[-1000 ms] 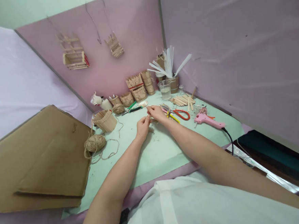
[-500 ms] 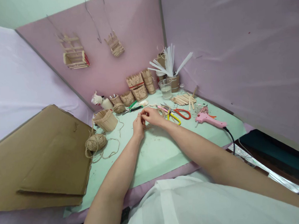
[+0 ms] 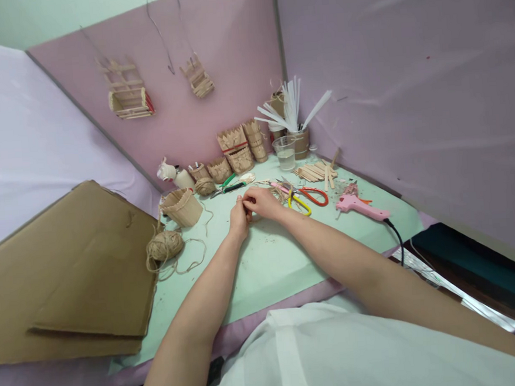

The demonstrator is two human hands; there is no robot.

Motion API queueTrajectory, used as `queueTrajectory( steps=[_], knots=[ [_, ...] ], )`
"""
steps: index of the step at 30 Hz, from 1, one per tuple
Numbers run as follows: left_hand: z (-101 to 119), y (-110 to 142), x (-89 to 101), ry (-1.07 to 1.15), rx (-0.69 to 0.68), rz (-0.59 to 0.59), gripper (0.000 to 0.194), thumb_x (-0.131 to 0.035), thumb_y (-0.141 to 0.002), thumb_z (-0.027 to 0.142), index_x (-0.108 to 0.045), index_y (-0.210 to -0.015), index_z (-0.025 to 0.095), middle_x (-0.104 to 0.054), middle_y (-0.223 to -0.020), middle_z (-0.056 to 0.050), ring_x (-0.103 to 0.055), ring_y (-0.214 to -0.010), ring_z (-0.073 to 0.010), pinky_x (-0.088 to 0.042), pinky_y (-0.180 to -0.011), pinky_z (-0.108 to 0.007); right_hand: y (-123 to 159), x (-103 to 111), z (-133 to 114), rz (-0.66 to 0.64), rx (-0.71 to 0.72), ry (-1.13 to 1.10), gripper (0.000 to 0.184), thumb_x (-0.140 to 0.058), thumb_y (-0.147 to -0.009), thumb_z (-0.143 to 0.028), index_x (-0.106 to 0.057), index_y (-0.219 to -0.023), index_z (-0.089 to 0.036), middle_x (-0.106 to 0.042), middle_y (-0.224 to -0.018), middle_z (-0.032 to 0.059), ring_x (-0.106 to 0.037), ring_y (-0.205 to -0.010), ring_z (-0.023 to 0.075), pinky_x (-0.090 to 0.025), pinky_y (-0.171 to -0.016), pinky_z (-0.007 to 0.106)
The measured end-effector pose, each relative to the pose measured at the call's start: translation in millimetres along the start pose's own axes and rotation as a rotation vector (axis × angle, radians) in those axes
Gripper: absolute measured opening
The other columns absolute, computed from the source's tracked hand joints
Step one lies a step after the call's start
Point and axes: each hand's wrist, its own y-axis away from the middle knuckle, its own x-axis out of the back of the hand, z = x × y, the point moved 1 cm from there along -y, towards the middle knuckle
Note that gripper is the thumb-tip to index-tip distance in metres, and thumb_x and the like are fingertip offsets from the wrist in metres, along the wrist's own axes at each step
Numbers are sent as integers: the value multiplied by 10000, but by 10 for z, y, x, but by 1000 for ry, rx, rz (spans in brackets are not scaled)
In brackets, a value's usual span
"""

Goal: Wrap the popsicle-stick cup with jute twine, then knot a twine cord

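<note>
My left hand (image 3: pixel 239 219) and my right hand (image 3: pixel 261 202) meet over the middle of the table, fingertips pinched close together. Whatever lies between them is too small and too covered to make out. Just right of my right hand are loose twine strands (image 3: pixel 279 194) and scissors with one yellow and one red handle (image 3: pixel 300 203). Behind the hands lie green-handled pliers (image 3: pixel 234 187). To the left stands a cup of wooden sticks (image 3: pixel 183 208), with a ball of twine (image 3: pixel 166 245) in front of it, its loose end curling over the table.
A pink glue gun (image 3: pixel 364 207) with a black cord rests at the right edge. Wooden sticks (image 3: pixel 315 171), a plastic cup of clear liquid (image 3: pixel 286 155) and several stick-covered pots (image 3: pixel 240 160) line the back. Cardboard sheets (image 3: pixel 87 275) lean over the left side.
My fingers have shifted very slightly against each other, the hands staying pinched together in the same place. Nothing else on the table has moved.
</note>
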Motion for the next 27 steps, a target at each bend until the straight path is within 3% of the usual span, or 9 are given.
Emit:
queueTrajectory(
  steps=[17, 24, 27],
  knots=[
    [34, 60, -26, -78, -98, -85, 406, -462, -808, 525, -462, -612, 169, -369, -437, 51, -294, -397, -67, -178, -414, -229, -16, -29, 89, 55, -223, -95, 91, -509, -693, -155, -584, -646, -177, -594, -652, -9, -502, -668, 126, -362, -638, 227],
    [22, 90, -36, -159, -129, -130, 317, -524, -782, 456, -487, -671, 161, -466, -506, 29, -346, -412, -61, -217, -417, -208, -34, 31, 104, 116, -369, -181, 88, -496, -683, -153, -570, -639, -174, -589, -638, -21, -503, -630, 113, -367, -604, 216],
    [21, 93, -42, -131, -122, -101, 327, -512, -784, 467, -468, -661, 167, -449, -503, 33, -332, -413, -58, -212, -417, -205, -42, 19, 108, 94, -350, -208, 80, -494, -678, -149, -562, -645, -175, -582, -639, -25, -497, -634, 110, -365, -608, 213]
  ],
)
